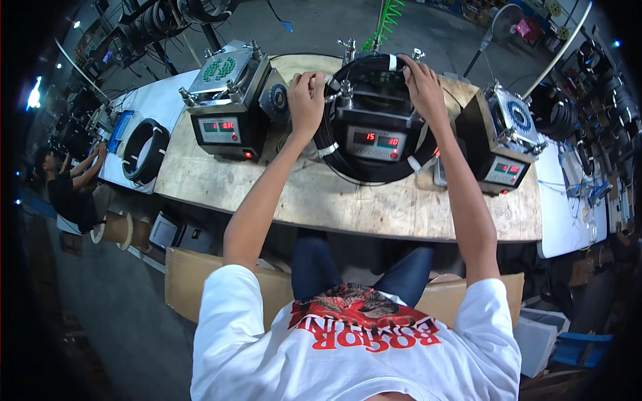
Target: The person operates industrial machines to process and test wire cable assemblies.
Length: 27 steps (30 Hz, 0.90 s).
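Observation:
A large coil of black cable point(328, 134), bound with white ties, stands around the front of the middle black box-shaped machine point(376, 142), whose panel glows with red and green digits. My left hand point(307, 100) is at the coil's upper left, fingers curled beside a metal clamp post point(346, 90); what they pinch is too small to make out. On the coil's upper right rests my right hand point(422, 87), its fingers bent over the cable near a white tie point(393, 63).
Similar machines stand left point(227, 107) and right point(501, 140) on the wooden table point(267, 194). Another black coil point(145, 151) lies on a white table at left, where a person point(70, 180) works. A green spiral hose point(386, 23) hangs behind. Cardboard point(200, 281) lies below the table.

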Each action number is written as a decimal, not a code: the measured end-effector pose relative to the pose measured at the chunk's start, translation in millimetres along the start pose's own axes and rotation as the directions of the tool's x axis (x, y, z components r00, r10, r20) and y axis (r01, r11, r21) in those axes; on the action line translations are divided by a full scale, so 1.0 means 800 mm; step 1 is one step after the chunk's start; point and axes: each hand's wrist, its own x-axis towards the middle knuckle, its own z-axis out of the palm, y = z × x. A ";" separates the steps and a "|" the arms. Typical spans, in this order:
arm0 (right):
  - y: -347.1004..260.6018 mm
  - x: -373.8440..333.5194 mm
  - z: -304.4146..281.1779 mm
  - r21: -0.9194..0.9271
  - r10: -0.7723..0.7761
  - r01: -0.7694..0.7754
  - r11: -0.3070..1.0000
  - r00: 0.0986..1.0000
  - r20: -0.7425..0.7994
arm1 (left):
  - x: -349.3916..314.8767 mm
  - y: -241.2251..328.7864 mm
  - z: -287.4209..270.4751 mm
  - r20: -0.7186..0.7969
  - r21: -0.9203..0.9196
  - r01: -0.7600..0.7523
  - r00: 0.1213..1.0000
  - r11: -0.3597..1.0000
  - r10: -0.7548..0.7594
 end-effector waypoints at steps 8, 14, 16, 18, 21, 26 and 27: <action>-0.010 -0.046 -0.019 0.360 0.277 -0.149 0.921 0.899 -0.338 | -0.030 0.016 -0.042 0.276 -0.152 -0.109 0.950 0.982 0.148; -0.016 -0.125 -0.044 0.320 0.397 -0.318 0.893 0.890 -0.225 | -0.040 0.017 -0.031 0.204 -0.187 -0.069 0.973 0.980 0.108; -0.013 -0.122 -0.039 0.413 0.367 -0.259 0.873 0.906 -0.209 | -0.044 0.016 -0.023 0.130 -0.181 -0.099 0.984 0.978 0.124; -0.008 -0.118 -0.038 0.402 0.385 -0.301 0.865 0.912 -0.144 | -0.051 0.015 -0.014 0.099 -0.141 -0.119 0.986 0.983 0.133; 0.000 -0.119 -0.038 0.459 0.470 -0.377 0.804 0.876 -0.104 | -0.057 0.016 0.000 0.071 -0.067 -0.116 0.990 0.991 0.120; -0.016 -0.124 -0.032 0.536 0.512 -0.369 0.759 0.847 -0.143 | -0.061 0.013 0.007 -0.056 0.008 -0.163 0.985 0.987 0.163; -0.024 -0.133 -0.029 0.530 0.518 -0.379 0.758 0.845 -0.136 | -0.063 0.014 0.012 -0.072 0.041 -0.169 0.983 0.985 0.171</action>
